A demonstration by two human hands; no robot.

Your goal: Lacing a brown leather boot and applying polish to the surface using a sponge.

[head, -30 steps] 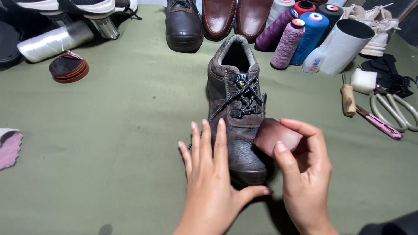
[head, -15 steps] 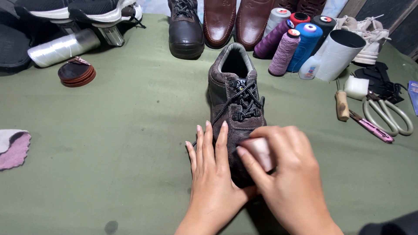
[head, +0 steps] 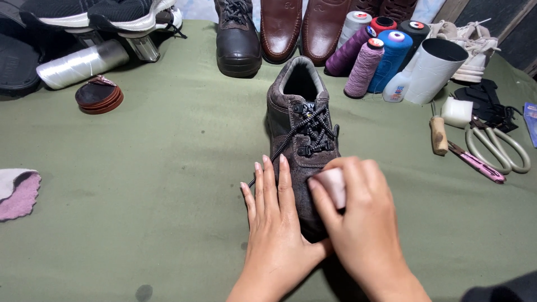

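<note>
Item: brown suede lace-up shoe [head: 302,134], centre of the green-covered desk [head: 168,184], toe toward the wearer, laces loosely tied. Likely moderately heavy, stiff in sole and toe, napped and non-slippery on the upper; best steadied at the sides of the toe or by the collar.

Left hand [head: 277,223]: flat, fingers extended together, resting along the toe's left side, gripping nothing.

Right hand [head: 355,223]: fingers closed around a small pale pink block [head: 334,184], pressed onto the vamp just below the laces.

Surroundings: thread cones [head: 372,53], scissors [head: 498,148], awl [head: 438,134], other shoes [head: 263,31] along the far edge.

Change: half a second earlier the right hand sat slightly nearer the toe; the left hand's place matches.
</note>
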